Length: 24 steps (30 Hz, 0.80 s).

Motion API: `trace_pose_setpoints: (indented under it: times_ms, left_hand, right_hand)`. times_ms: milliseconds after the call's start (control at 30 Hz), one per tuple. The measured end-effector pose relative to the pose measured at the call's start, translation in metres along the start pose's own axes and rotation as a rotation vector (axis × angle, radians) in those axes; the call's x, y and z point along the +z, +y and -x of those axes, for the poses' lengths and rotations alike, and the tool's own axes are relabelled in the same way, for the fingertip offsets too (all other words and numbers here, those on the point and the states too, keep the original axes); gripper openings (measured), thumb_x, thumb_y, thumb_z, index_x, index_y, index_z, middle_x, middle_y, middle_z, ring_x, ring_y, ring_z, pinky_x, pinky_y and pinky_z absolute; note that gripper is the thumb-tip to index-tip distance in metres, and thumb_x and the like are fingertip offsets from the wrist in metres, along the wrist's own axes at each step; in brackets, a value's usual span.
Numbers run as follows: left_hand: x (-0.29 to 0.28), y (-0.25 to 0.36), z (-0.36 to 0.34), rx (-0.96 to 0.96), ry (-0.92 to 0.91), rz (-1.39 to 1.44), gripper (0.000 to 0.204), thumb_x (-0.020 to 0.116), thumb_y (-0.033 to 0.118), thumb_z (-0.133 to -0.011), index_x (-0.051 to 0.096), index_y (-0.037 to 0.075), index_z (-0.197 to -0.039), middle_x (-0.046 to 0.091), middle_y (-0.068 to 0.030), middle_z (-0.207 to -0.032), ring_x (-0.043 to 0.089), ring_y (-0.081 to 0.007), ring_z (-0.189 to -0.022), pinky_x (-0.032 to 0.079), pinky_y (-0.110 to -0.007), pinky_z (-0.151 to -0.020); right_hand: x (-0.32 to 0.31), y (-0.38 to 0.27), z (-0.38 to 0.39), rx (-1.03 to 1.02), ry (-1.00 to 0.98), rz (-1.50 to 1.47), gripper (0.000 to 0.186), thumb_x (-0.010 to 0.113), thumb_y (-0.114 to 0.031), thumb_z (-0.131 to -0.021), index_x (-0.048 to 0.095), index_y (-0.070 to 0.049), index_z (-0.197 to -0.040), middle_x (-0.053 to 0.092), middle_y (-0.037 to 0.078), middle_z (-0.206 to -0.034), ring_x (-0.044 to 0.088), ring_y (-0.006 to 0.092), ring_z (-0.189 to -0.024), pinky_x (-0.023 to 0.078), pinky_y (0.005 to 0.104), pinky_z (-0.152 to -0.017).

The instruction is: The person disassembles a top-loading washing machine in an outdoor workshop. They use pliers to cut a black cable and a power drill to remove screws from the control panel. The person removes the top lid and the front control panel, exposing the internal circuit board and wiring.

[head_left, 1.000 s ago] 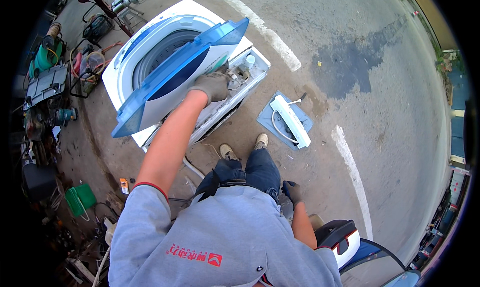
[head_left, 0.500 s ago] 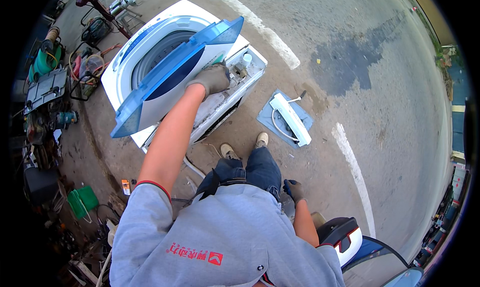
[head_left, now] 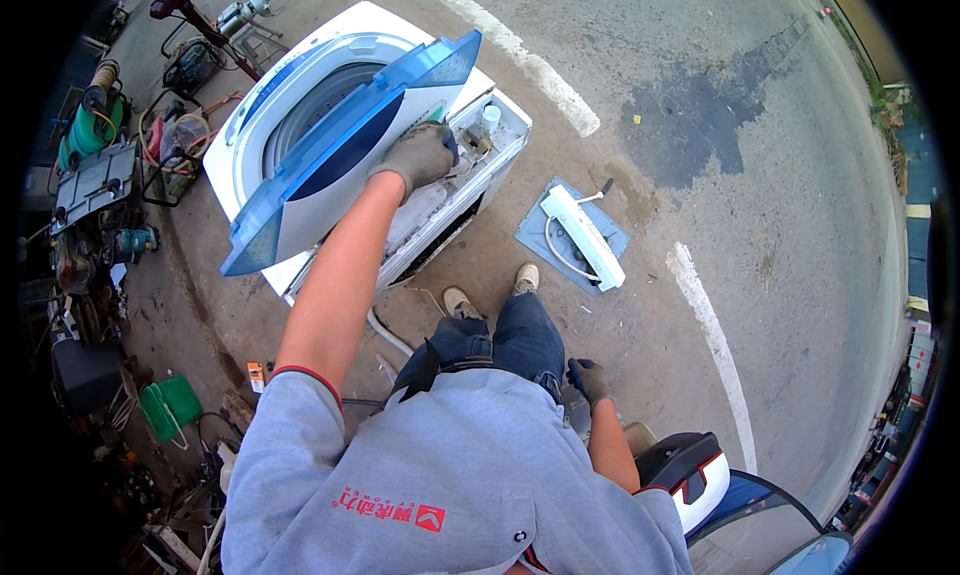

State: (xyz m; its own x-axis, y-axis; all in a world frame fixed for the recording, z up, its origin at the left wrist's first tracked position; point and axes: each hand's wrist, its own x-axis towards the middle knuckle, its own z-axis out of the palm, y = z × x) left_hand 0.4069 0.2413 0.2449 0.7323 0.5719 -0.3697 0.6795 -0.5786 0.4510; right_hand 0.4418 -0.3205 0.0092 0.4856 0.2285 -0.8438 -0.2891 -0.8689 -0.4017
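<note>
My left hand (head_left: 418, 156), in a grey-brown glove with dark fingertips, reaches over the open rear compartment (head_left: 425, 203) of a white top-loading washing machine (head_left: 228, 165). Its fingers curl downward beside the raised lid's edge, and whatever they grip is hidden beneath the glove. The blue-rimmed lid (head_left: 335, 170) stands tilted up next to my forearm, with the drum (head_left: 315, 110) visible behind it. Near the fingers, a small white round part (head_left: 490, 117) sits in the compartment's corner. Down by my right thigh hangs my right hand (head_left: 590, 379), gloved too, fingers loosely apart and holding nothing visible.
On the ground to the right, a white panel with a hose (head_left: 582, 237) lies on a grey-blue sheet (head_left: 535, 237). A pale hose (head_left: 388, 333) runs near my feet. Tools and a green container (head_left: 168, 407) crowd the left side. A parked vehicle (head_left: 705, 480) stands behind my right arm.
My left hand has shifted very slightly and more of its dark fingertips shows. The lid's upper end sits a little further left. My right hand stays by the thigh.
</note>
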Motion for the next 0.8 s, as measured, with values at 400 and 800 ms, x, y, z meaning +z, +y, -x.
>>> trace_pose_setpoints:
  times_ms: [400,800]
  left_hand:
    - [-0.004,0.001,0.035,-0.006,-0.114,-0.121,0.04,0.048,0.019,-0.081,0.064,0.01,-0.117,0.054,-0.0204,-0.133,0.053,-0.0342,-0.123,0.039,-0.039,-0.105]
    - [0.01,-0.004,0.016,0.067,-0.043,-0.201,0.04,0.05,0.017,-0.08,0.064,0.01,-0.117,0.055,-0.0182,-0.133,0.054,-0.0343,-0.12,0.04,-0.041,-0.104]
  right_hand:
    - [-0.002,-0.003,0.007,0.028,-0.002,0.007,0.036,0.063,-0.031,-0.091,0.069,0.002,-0.105,0.07,0.01,-0.079,0.063,0.0167,-0.062,0.049,0.0299,-0.055]
    - [-0.001,-0.029,0.011,-0.024,0.027,-0.027,0.034,0.063,-0.03,-0.091,0.07,0.002,-0.103,0.07,0.01,-0.078,0.063,0.0167,-0.062,0.05,0.0304,-0.057]
